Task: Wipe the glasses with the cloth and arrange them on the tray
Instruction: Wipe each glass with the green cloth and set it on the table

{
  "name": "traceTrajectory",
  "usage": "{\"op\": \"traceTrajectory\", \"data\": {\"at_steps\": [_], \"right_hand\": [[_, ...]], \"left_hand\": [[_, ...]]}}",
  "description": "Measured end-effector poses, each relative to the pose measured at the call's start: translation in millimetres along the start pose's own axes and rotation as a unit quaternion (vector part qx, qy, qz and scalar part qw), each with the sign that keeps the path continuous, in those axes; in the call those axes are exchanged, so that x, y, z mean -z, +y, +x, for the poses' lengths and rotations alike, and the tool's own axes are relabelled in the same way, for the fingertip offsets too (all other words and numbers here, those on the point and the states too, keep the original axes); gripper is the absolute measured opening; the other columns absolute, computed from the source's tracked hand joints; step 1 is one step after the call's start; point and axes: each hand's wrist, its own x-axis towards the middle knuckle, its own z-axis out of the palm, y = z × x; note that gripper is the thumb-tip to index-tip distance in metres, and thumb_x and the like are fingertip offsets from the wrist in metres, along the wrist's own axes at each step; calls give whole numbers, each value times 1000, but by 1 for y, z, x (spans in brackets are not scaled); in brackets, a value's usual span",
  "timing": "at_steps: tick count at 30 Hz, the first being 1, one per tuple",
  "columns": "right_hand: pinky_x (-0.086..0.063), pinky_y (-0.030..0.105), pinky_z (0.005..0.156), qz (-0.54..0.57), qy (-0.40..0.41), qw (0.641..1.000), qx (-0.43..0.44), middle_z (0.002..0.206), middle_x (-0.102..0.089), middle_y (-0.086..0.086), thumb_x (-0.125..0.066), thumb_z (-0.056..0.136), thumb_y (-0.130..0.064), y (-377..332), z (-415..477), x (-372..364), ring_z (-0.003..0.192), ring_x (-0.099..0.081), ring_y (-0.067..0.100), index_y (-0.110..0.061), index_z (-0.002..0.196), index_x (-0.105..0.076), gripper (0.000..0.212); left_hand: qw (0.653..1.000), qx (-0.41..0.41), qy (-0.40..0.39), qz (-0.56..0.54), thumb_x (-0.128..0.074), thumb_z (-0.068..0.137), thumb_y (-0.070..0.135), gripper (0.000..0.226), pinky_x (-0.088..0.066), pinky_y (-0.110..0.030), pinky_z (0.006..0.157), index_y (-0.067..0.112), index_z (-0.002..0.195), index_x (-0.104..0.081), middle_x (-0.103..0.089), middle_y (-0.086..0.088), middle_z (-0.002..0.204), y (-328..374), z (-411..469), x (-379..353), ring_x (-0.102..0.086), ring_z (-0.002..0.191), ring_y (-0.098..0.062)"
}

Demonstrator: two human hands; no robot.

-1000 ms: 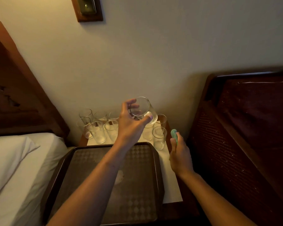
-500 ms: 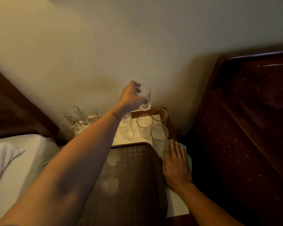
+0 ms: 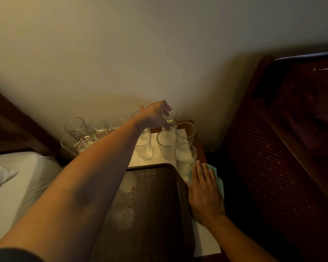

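Several clear glasses (image 3: 166, 142) stand on a white mat at the back of the nightstand, more of them (image 3: 74, 127) at the left. My left hand (image 3: 155, 116) reaches over them and grips one glass (image 3: 173, 117) upright at the back row, close to the wall. In front of the glasses lies a dark brown tray (image 3: 155, 186) with nothing on it but pale marks. My right hand (image 3: 204, 190) lies flat, fingers straight, on a green cloth (image 3: 215, 173) beside the tray's right rim, its fingertips near the closest glass (image 3: 185, 156).
A bed with white pillow and sheet (image 3: 17, 178) lies at the left, below a dark headboard. A tall dark wooden headboard with cane panel (image 3: 282, 148) fills the right. The white mat (image 3: 204, 241) runs along the tray's right side. The wall is just behind the glasses.
My left hand has carried the glass back and down to the rear row by the wall. My right hand has laid the cloth down and now rests flat on it.
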Motion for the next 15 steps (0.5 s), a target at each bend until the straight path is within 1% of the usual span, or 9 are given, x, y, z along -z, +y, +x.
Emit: {"op": "traceTrajectory", "data": {"at_steps": [2,4,8,11,13,14,15], "right_hand": [[-7,44,129,6,0,1000,1,173,-16,16,-6,106,-49,0,0,2,161,-13,31,-8,164,-23,74],[-4,43,130,6,-2,1000,6,174,-12,15,-2,105,-50,0,-1,3,162,-9,29,-8,165,-19,75],[-6,43,130,8,1,1000,5,173,-15,15,-4,105,-49,-1,-2,6,162,-11,30,-7,165,-21,75],[-3,42,130,13,-5,1000,5,174,-10,14,0,104,-50,-1,-1,5,162,-7,29,-8,166,-16,76],[-1,42,131,16,-9,1000,2,175,-6,13,-1,105,-49,-1,-1,5,163,-3,28,-9,166,-13,74],[0,42,131,13,-11,1000,0,175,-5,12,-3,107,-48,-1,0,5,163,-1,27,-10,167,-11,71],[1,41,131,11,-14,1000,-1,175,-3,12,-6,109,-48,-1,0,5,163,0,27,-11,167,-9,69]], "left_hand": [[999,-3,-28,-28,-95,70,33,73,-28,-64,114,27,130,-54,-68,8,126,0,-2,1,-57,125,-24],[999,-4,-42,-26,-96,69,30,75,-30,-64,114,25,132,-55,-68,7,127,0,-5,3,-57,126,-24],[999,-6,-49,-8,-95,70,36,75,-17,-72,116,26,132,-54,-68,7,131,0,-9,3,-53,134,-25],[998,-8,-56,1,-94,71,38,83,-6,-75,116,28,141,-49,-65,4,139,-2,-9,2,-49,140,-28],[998,-4,-67,2,-93,73,31,94,-2,-75,117,29,151,-40,-58,0,149,-3,-8,3,-42,146,-30],[997,0,-79,-11,-91,75,22,99,-4,-74,119,28,156,-35,-53,-3,154,-2,-7,4,-39,148,-32],[995,3,-93,-30,-87,78,13,101,-10,-71,121,26,160,-31,-47,-7,159,-1,-9,6,-36,150,-33]]}}
